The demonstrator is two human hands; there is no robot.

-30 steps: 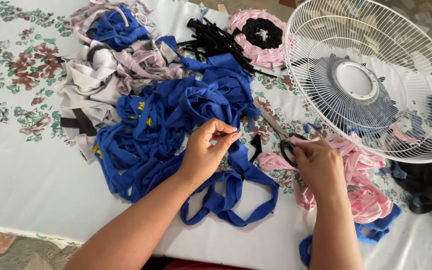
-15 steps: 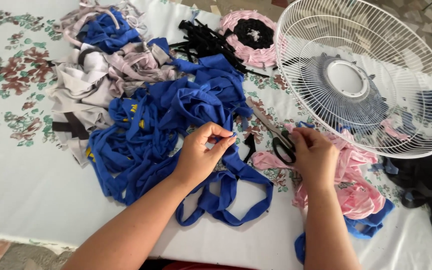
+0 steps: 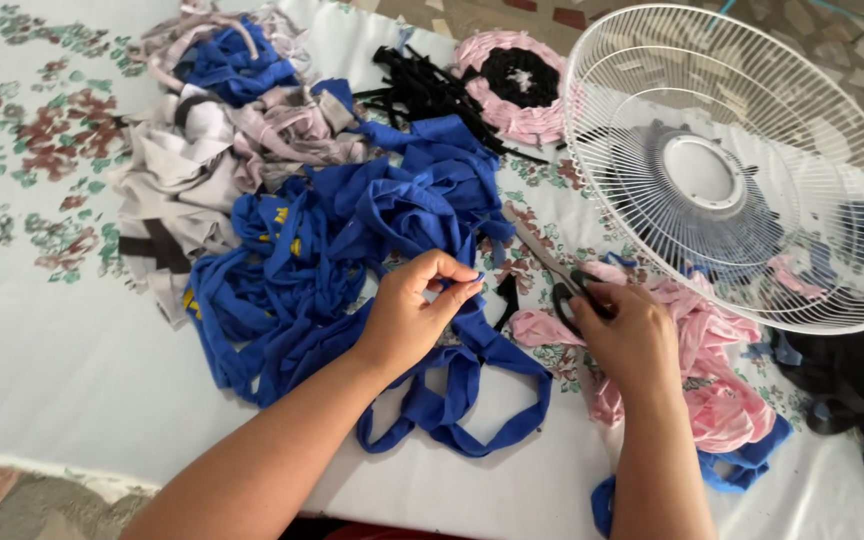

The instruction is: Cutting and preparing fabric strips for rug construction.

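A floral cloth point(image 3: 22, 330) covers the table. At the far left of the heap lies grey fabric point(image 3: 187, 150), with a smaller blue bundle point(image 3: 227, 65) on top of it near the far edge. Next comes the big pile of blue strips point(image 3: 352, 240), spread across the middle and trailing toward the near edge in loops.

The left hand point(image 3: 407, 320) rests over that pile, thumb and forefinger pinched together on the end of a blue strip point(image 3: 477, 278); the strip runs down beneath the hand into the loops below.

Beyond the pile, black strips point(image 3: 427, 90) lie beside a round pink mat point(image 3: 517, 85) with a black centre.

The right hand point(image 3: 632, 335) is just right of the left, well closed around the dark handles of scissors point(image 3: 552, 275). The blades point up and left toward the pile; they look shut, though the view is too small to be sure. The hand lies on pink fabric point(image 3: 712, 390), which spreads to the right, with blue pieces at its near edge.

A white fan guard point(image 3: 752, 165) lies tilted at the right, over more scraps, and dark cloth point(image 3: 862, 390) sits beyond it.
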